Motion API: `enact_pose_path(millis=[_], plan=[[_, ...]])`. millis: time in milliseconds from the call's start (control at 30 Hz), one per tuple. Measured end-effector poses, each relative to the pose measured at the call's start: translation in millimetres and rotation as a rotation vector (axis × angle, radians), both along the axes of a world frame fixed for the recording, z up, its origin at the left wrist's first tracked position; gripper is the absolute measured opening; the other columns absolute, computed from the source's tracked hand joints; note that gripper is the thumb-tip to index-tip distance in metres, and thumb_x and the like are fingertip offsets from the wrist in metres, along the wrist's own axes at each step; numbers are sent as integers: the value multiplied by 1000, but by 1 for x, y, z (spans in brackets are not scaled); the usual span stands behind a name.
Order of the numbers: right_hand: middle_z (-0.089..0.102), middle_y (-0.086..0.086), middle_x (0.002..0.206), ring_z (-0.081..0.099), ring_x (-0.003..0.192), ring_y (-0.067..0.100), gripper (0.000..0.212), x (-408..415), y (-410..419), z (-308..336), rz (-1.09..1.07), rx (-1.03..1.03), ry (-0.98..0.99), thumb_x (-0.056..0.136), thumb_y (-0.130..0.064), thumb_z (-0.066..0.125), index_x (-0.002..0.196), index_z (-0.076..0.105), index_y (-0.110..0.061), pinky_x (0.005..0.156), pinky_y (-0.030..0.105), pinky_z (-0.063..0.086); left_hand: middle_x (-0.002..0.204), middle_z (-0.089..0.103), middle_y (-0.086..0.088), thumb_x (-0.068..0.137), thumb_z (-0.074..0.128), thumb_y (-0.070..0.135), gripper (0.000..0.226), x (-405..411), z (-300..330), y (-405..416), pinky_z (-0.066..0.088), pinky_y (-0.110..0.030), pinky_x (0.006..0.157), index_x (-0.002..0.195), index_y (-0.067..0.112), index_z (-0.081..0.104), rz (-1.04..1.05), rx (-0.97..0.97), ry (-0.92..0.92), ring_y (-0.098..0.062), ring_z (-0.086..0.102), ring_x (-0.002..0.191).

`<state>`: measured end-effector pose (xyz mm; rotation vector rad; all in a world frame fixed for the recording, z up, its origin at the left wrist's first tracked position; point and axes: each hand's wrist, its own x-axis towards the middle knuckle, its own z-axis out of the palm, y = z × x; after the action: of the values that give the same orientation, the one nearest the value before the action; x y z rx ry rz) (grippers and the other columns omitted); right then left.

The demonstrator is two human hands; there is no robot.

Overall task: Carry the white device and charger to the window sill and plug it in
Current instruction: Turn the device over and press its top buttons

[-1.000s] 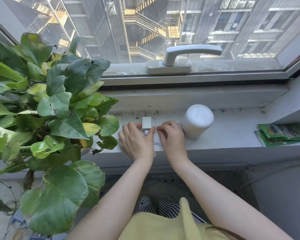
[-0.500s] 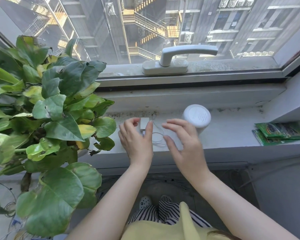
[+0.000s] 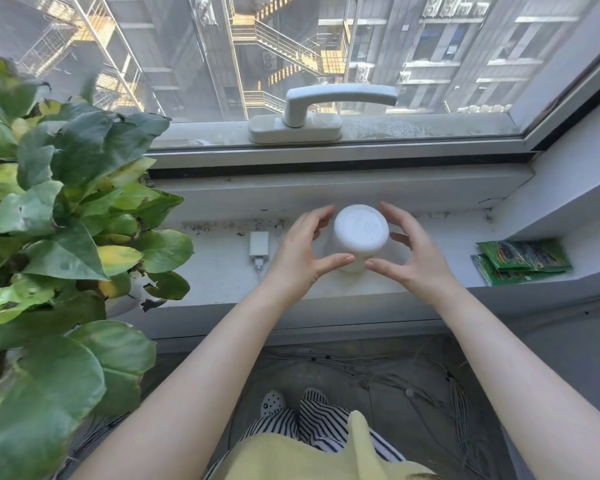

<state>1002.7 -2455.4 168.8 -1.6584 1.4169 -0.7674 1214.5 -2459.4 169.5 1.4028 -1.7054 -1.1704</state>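
The white device, a round cylinder, stands upright on the window sill. My left hand and my right hand curve around it from either side, fingers spread, with small gaps between fingers and device. The white charger lies flat on the sill to the left of my left hand, with a white cable plugged into its near end. The cable's run toward the device is hidden behind my left hand.
A large leafy potted plant fills the left side and overhangs the sill. Green packets lie at the sill's right end. A white window handle sits on the frame behind. Loose wires lie on the floor below.
Both hands left the charger and cable and moved right to flank the device. The charger now lies alone on the sill. The camera view came closer.
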Motion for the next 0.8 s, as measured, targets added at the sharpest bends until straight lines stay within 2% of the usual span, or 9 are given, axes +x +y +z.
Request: enact_pose_path(millis=[100,267,367,567,800], plan=[[47,-11,145,44,133,7,88,2,-3,-2,22,21,-31,68,-30,84,143,39,-28,110,34,39,141,50,6,71,78,34,79,-5,-3,-3,38,-30,111,140,21,42,-45,-2,8,-7,46,130],[53,-25,132,52,124,5,78,5,-5,-5,31,13,-56,68,-23,85,134,46,-33,107,36,42,136,56,7,70,79,28,73,-9,-5,-3,39,-31,110,135,22,48,-32,-21,64,-6,49,128],[56,-23,127,55,120,9,74,5,-7,-7,25,3,-52,68,-21,85,131,49,-31,105,38,44,135,57,8,69,78,28,71,-8,-6,-3,39,-33,111,134,23,49,-24,-22,82,-6,50,128],[60,-14,131,57,118,11,74,5,-8,-12,15,-21,-53,67,-28,85,133,52,-25,102,41,46,134,57,7,69,78,28,71,-8,-6,-2,39,-33,110,134,21,49,-24,-23,92,-7,50,128],[60,-14,130,57,120,12,73,5,-9,-13,12,-40,-66,66,-28,85,132,53,-25,101,42,46,134,58,7,69,79,26,71,-7,-5,-2,40,-34,110,133,22,49,-23,-25,92,-8,50,128]])
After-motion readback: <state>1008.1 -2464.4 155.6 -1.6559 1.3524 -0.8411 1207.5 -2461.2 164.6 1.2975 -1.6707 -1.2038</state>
